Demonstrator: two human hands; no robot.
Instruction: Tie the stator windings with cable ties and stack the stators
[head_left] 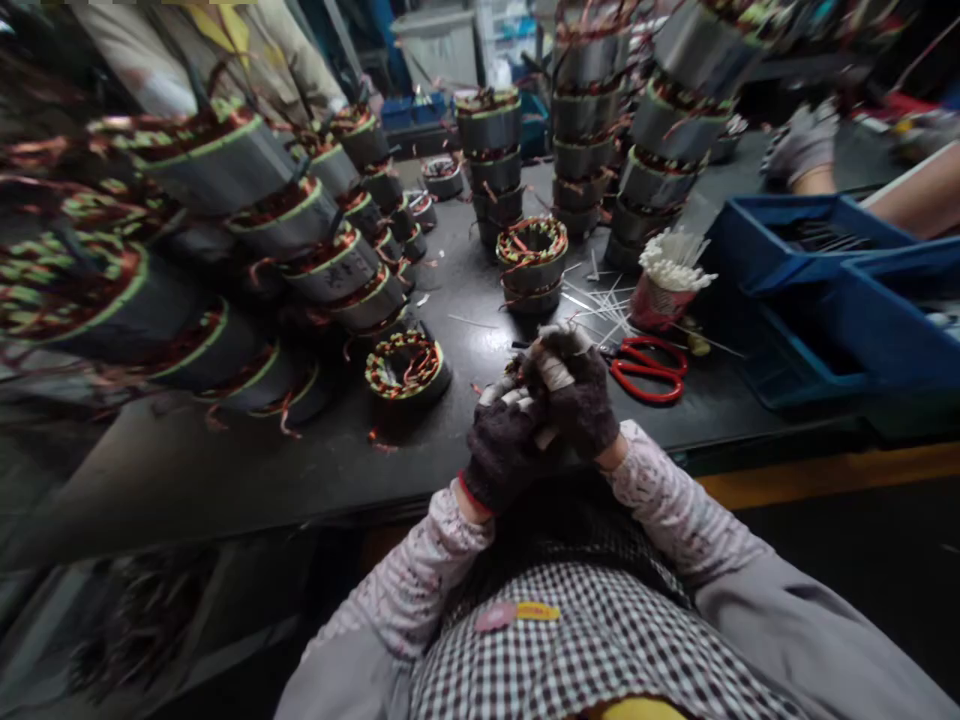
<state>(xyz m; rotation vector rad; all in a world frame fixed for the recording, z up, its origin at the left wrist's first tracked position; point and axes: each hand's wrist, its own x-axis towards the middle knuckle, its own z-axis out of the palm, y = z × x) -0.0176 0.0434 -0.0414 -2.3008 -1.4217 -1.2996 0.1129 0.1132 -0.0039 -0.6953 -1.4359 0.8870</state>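
Note:
My left hand (504, 440) and my right hand (581, 395) meet above the table's front edge. Both wear dark gloves that leave the fingers bare, with pale tape wrapped round several fingers. The fingers of each are curled in; whatever lies between them is hidden, apart from a small dark bit at the fingertips. Left of my hands a wound motor stator (406, 368) lies flat, copper windings facing up. Beyond them stands a short stack of stators (532, 265). Red-handled scissors (649, 370) rest just right of my right hand.
Tall stacks of stators rise at the left (210, 170) and back right (652, 180). A cup (660, 303) holds thin white sticks; more lie loose beside it. Blue bins (810, 375) line the right. Another person's gloved hand (804, 145) is beyond; someone in beige clothing (285, 50) stands across.

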